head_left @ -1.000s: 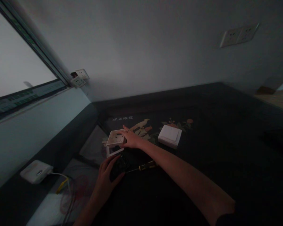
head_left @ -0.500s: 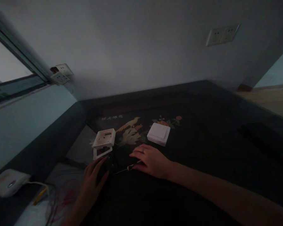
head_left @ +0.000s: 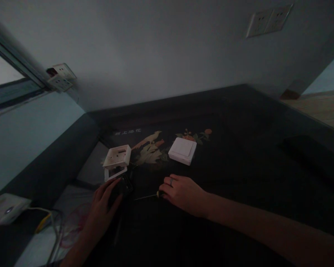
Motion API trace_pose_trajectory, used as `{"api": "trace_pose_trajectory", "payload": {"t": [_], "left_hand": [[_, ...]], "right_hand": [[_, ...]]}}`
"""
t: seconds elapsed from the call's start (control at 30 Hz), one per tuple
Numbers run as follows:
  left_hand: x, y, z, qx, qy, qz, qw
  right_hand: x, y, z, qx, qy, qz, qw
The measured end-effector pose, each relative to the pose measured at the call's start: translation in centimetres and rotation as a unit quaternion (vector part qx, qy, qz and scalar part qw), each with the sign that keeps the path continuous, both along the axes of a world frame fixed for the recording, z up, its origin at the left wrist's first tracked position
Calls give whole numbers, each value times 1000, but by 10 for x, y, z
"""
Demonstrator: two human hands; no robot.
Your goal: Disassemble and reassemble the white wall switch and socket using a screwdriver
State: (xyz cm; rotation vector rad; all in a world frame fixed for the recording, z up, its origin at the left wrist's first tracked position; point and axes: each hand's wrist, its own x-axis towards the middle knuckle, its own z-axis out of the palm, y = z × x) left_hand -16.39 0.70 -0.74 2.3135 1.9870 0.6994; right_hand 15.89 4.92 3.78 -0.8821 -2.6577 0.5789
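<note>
My left hand (head_left: 104,202) has its fingers wrapped round a small dark part (head_left: 125,184) on the dark table. Just beyond it lies a thin white frame (head_left: 107,174), against an open white square box (head_left: 117,156) with holes in its floor. My right hand (head_left: 180,191), with a ring on one finger, is closed on the handle of a screwdriver (head_left: 146,197), whose thin shaft points left toward the dark part. A white square switch (head_left: 183,150) sits beyond my right hand, not touched.
The dark table (head_left: 228,163) meets a wall at the back. At the lower left are a white device (head_left: 8,208) and cables (head_left: 54,226). Sockets (head_left: 269,20) are on the wall. A dark flat object (head_left: 308,157) lies at the right.
My right hand has closed round the screwdriver handle and drawn slightly away from my left hand. The view has shifted a little. My left hand still has the dark part.
</note>
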Motion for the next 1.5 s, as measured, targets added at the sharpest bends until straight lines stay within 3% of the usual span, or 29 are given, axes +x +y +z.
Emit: {"api": "trace_pose_trajectory", "payload": {"t": [0.13, 0.23, 0.27, 0.37, 0.4, 0.47, 0.53, 0.67, 0.8, 1.0, 1.2, 1.37, 1.5], "left_hand": [[2, -3, 1, 7, 8, 1, 1000], [13, -6, 16, 51, 12, 12, 999], [20, -5, 25, 70, 11, 7, 997], [55, 11, 58, 74, -20, -39, 996], [69, 22, 67, 74, -29, -63, 995], [101, 52, 79, 53, -41, -126, 990], [132, 90, 79, -6, -38, -205, 978], [179, 155, 61, -100, 10, -303, 948], [197, 180, 50, -164, 48, -351, 921], [186, 162, 55, -171, 70, -341, 922], [167, 102, 59, -167, 81, -245, 952], [164, 54, 46, -122, 68, -145, 980], [165, 44, 32, -85, -4, -163, 983]], "right_hand": [[45, -19, 10, -107, 60, -78, 989], [77, -35, 10, -180, 100, -140, 969], [85, -40, 9, -229, 118, -165, 952], [101, -49, 2, -408, 225, -235, 853], [103, -50, 0, -437, 256, -253, 824], [106, -49, -3, -446, 292, -288, 796], [106, -47, -4, -435, 307, -320, 784], [108, -45, -2, -413, 323, -343, 780], [111, -48, 4, -411, 322, -340, 782], [116, -51, 10, -413, 314, -333, 787], [119, -55, 12, -386, 241, -322, 830], [117, -56, 11, -410, 228, -305, 829], [114, -57, 7, -433, 223, -274, 829]]}}
